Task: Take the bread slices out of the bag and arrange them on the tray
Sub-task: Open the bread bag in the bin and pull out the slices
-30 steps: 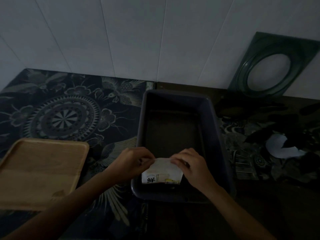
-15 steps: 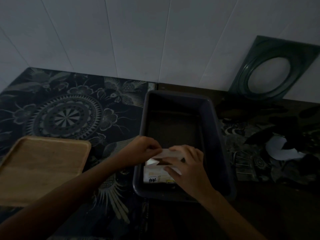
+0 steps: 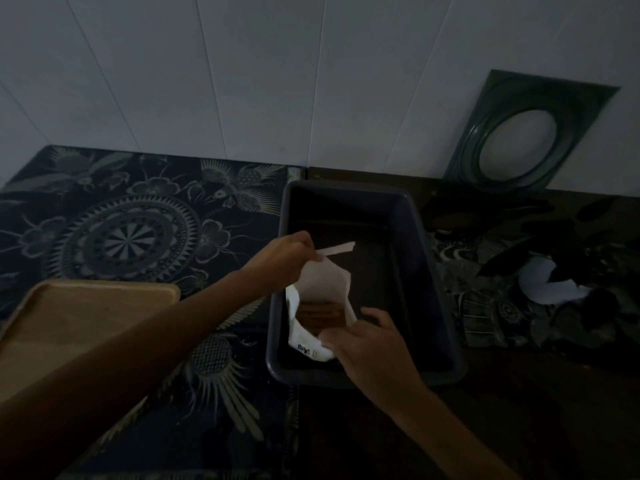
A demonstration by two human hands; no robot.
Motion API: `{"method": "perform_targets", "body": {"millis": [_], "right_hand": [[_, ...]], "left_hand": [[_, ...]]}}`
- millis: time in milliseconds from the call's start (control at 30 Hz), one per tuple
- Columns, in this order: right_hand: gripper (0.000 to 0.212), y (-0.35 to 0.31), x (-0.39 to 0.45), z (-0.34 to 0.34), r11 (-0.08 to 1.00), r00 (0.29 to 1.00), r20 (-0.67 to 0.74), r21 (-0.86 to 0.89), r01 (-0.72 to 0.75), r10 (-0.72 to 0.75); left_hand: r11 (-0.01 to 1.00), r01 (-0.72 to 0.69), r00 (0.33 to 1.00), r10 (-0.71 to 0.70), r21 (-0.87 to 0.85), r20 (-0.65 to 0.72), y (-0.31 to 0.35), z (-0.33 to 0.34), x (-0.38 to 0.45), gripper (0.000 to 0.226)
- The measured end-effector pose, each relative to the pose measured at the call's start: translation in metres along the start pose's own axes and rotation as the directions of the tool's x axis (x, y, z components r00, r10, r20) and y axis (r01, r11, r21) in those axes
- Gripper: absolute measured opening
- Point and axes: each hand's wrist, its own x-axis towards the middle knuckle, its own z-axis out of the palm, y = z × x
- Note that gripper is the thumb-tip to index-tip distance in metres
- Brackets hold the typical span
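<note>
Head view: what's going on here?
A person is opening a white bread bag that stands in a dark plastic bin. The left hand pinches the bag's top flap up; the right hand steadies its lower end. Brown bread shows inside. The wooden tray on the left holds no slices.

The white bread bag (image 3: 323,289) stands open inside the near end of a dark bin (image 3: 436,282), with brown bread slices (image 3: 320,315) showing inside. The empty wooden tray (image 3: 86,317) lies to its left on a patterned cloth (image 3: 131,220).
</note>
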Motion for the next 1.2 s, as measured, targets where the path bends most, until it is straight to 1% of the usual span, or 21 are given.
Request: {"method": "perform_targets", "body": {"millis": [67,167,233,300,433,467,567,600,667,767,800,833,867,900,933,1000,1033,1067,1100,1167,1200], "right_hand": [[0.016,-0.009,-0.010,-0.006,0.999,0.996,0.075,-0.006,-0.042,0.042],[0.014,-0.016,-0.023,-0.007,0.996,0.985,0.151,-0.014,-0.087,0.088],[0.014,-0.018,-0.028,-0.009,0.995,0.981,0.171,-0.037,-0.091,0.096],[0.013,-0.021,-0.029,-0.011,0.996,0.983,0.159,-0.034,-0.084,0.088],[0.035,-0.024,-0.025,-0.017,0.982,0.976,0.133,0.053,-0.181,0.173],[0.034,-0.023,-0.022,-0.018,0.981,0.977,0.111,0.052,-0.188,0.182],[0.017,-0.020,-0.009,-0.023,0.982,0.982,0.040,0.044,-0.186,0.184],[0.018,-0.019,0.000,-0.025,0.981,0.982,0.024,0.040,-0.187,0.187],[0.027,-0.017,0.015,-0.030,0.978,0.982,0.044,0.087,-0.187,0.184],[0.027,-0.024,0.041,-0.041,0.974,0.981,0.084,0.131,-0.186,0.176],[0.028,-0.026,0.055,-0.041,0.970,0.965,0.164,0.101,-0.223,0.204],[0.029,-0.028,0.070,-0.037,0.954,0.914,0.298,0.035,-0.299,0.275],[0.027,-0.030,0.091,-0.033,0.910,0.810,0.436,-0.055,-0.411,0.392],[0.023,-0.029,0.102,-0.024,0.866,0.687,0.561,-0.118,-0.486,0.462],[0.018,-0.025,0.107,-0.013,0.860,0.607,0.659,-0.124,-0.495,0.445],[0.020,-0.025,0.114,0.011,0.887,0.574,0.716,-0.136,-0.441,0.396],[0.021,-0.025,0.118,0.021,0.888,0.598,0.692,-0.136,-0.440,0.403],[0.023,-0.026,0.113,0.027,0.912,0.656,0.651,-0.151,-0.381,0.382],[0.029,-0.026,0.110,0.032,0.924,0.681,0.631,-0.173,-0.342,0.371],[0.042,-0.024,0.101,0.045,0.926,0.667,0.646,-0.200,-0.320,0.370],[0.045,-0.023,0.097,0.051,0.931,0.664,0.656,-0.194,-0.310,0.358]], "left_hand": [[0.999,0.001,1.000,0.000,0.042,-0.027,-0.001,-0.003,0.000,0.038],[0.997,-0.021,0.999,0.023,0.078,-0.024,-0.002,-0.006,-0.004,0.031],[0.997,-0.029,0.999,0.030,0.066,-0.017,0.001,-0.006,-0.006,0.029],[0.999,-0.023,1.000,0.024,0.044,-0.014,0.004,-0.007,-0.007,0.029],[0.998,-0.063,0.998,0.063,0.006,-0.009,0.007,-0.009,-0.009,0.030],[0.997,-0.082,0.997,0.082,-0.003,0.004,0.007,-0.010,-0.009,0.031],[0.991,-0.134,0.991,0.134,-0.014,0.020,0.008,-0.012,-0.011,0.032],[0.989,-0.145,0.989,0.145,-0.022,0.015,0.007,-0.012,-0.012,0.031],[0.987,-0.151,0.989,0.151,-0.050,-0.005,0.006,-0.012,-0.014,0.027],[0.987,-0.105,0.994,0.099,-0.121,-0.051,0.005,-0.009,-0.015,0.018],[0.984,-0.079,0.995,0.069,-0.157,-0.067,0.004,-0.008,-0.015,0.015],[0.980,-0.053,0.996,0.038,-0.193,-0.079,0.003,-0.007,-0.016,0.011],[0.974,-0.031,0.996,0.012,-0.225,-0.087,0.001,-0.006,-0.016,0.009],[0.968,-0.016,0.995,-0.008,-0.251,-0.095,0.000,-0.004,-0.016,0.008],[0.962,-0.007,0.994,-0.023,-0.273,-0.106,-0.001,-0.003,-0.017,0.010],[0.952,-0.010,0.991,-0.031,-0.305,-0.129,-0.004,-0.001,-0.017,0.014],[0.949,-0.013,0.991,-0.030,-0.316,-0.132,-0.005,0.001,-0.018,0.015],[0.946,-0.013,0.991,-0.031,-0.325,-0.132,-0.006,0.002,-0.018,0.014],[0.942,-0.011,0.991,-0.035,-0.337,-0.131,-0.006,0.004,-0.018,0.014],[0.928,0.003,0.990,-0.055,-0.372,-0.130,-0.008,0.007,-0.019,0.016],[0.920,0.013,0.989,-0.068,-0.391,-0.128,-0.009,0.007,-0.019,0.019]]}}
